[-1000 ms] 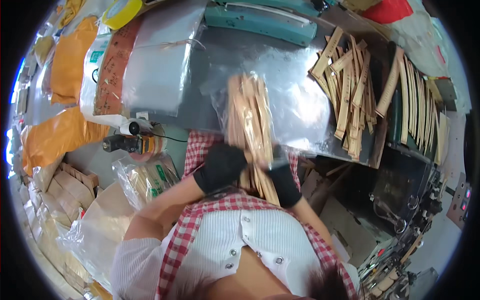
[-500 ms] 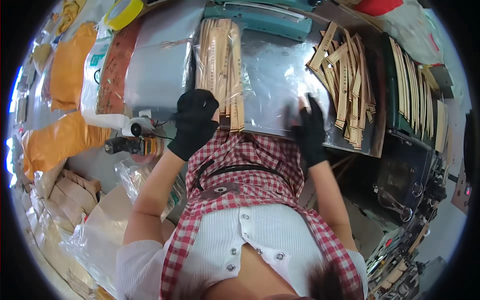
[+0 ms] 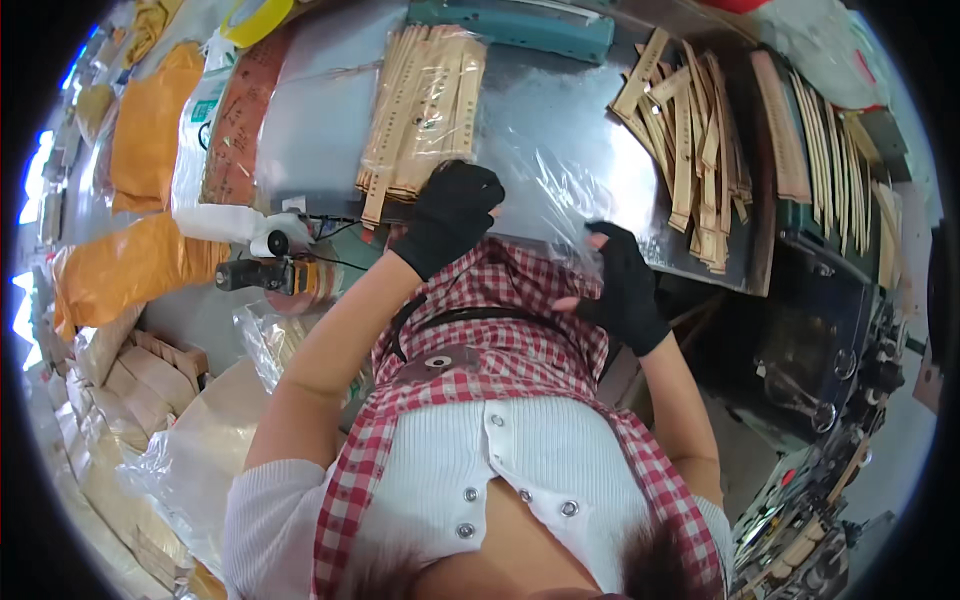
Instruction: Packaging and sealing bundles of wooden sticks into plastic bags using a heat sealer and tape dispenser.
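A bundle of flat, pale wooden strips [image 3: 420, 110] with dark printed marks lies on the shiny metal worktop, left of centre. Clear plastic film [image 3: 545, 165], looking like a bag, covers part of it and stretches toward the right. At the bundle's near end is my left hand [image 3: 452, 215], in a black glove with bare fingertips, its fingers curled; what they hold is hidden. Over the worktop's near edge, my right hand [image 3: 628, 285], gloved alike, grips the film's loose end, thumb lower than the fingers.
More strips lie in a loose heap [image 3: 695, 150] on the right. Beyond it, a dark green holder [image 3: 800, 225] carries strips in a row. A teal metal bar [image 3: 520, 25] crosses the back. To the left are yellow tape [image 3: 255, 20], orange packages [image 3: 155, 125] and a power tool [image 3: 265, 275].
The strips have shifted left and spread at their near end. My left hand has moved right; my right hand has come nearer my body, with the film drawn out toward it.
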Available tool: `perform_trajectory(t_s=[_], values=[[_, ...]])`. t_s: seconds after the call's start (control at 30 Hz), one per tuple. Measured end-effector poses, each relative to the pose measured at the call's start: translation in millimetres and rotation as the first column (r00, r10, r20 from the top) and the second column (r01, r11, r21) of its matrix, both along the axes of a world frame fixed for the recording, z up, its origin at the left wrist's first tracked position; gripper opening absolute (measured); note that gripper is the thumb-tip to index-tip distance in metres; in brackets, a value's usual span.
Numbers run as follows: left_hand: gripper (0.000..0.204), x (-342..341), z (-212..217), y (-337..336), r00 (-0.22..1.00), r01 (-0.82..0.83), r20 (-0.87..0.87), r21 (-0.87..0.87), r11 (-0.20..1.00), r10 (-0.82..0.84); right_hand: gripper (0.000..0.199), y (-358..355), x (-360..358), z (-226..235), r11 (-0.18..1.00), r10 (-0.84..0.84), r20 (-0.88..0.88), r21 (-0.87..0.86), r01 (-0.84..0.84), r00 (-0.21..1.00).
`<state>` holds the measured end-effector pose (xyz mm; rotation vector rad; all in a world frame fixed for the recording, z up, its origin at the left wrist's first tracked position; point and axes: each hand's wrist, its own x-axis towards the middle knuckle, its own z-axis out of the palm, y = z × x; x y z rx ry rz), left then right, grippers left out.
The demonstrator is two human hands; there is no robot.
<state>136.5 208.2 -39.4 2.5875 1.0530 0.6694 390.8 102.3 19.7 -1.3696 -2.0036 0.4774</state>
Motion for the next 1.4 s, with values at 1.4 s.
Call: perform_trajectory(t_s=[1.4], values=[[0.012, 66, 108, 11, 0.450, 0.722, 0.807, -0.580, 0.376, 0.382, 0.024, 77, 50, 66, 0.902, -0.423, -0.890, -0.396, -0.173, -0.170]])
